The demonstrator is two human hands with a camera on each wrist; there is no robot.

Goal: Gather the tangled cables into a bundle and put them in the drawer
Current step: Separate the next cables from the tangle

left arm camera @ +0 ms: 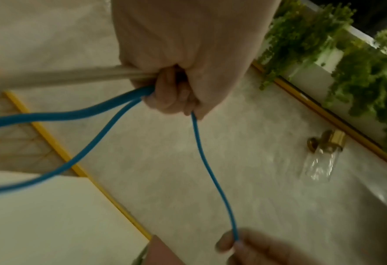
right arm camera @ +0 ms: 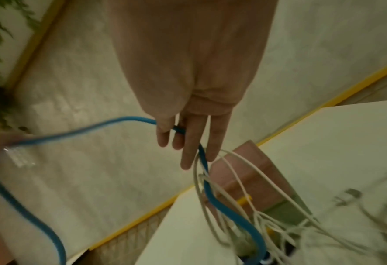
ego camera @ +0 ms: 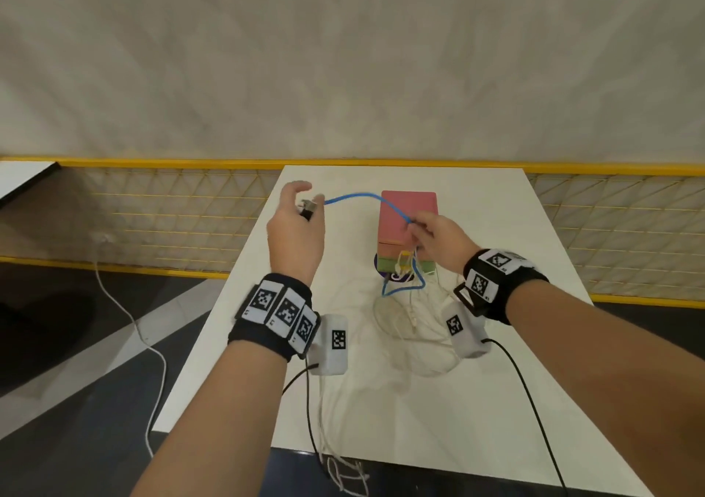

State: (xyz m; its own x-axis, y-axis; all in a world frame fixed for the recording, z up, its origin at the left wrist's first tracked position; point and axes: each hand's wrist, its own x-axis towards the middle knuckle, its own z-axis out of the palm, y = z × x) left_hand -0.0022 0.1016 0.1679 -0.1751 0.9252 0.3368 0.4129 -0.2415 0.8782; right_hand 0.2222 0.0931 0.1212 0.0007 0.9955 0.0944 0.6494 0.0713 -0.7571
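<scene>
A blue cable (ego camera: 362, 195) arches in the air between my two hands above the white table (ego camera: 477, 401). My left hand (ego camera: 307, 206) is raised at the table's far left and grips coiled loops of the blue cable (left arm camera: 85, 114) together with a plug end. My right hand (ego camera: 414, 225) pinches the same cable (right arm camera: 131, 120) over the small drawer box (ego camera: 408, 214), which has a pink top and green base. From the right hand the blue cable drops, tangled with thin white cables (right arm camera: 233, 179). More white cables (ego camera: 412, 321) lie loose on the table.
A yellow-railed mesh fence (ego camera: 171, 214) runs behind the table. A white cord (ego camera: 126, 313) trails on the dark floor to the left, and some white cable hangs over the table's near edge (ego camera: 343, 473). Black cords (ego camera: 526, 401) run from the wrist cameras.
</scene>
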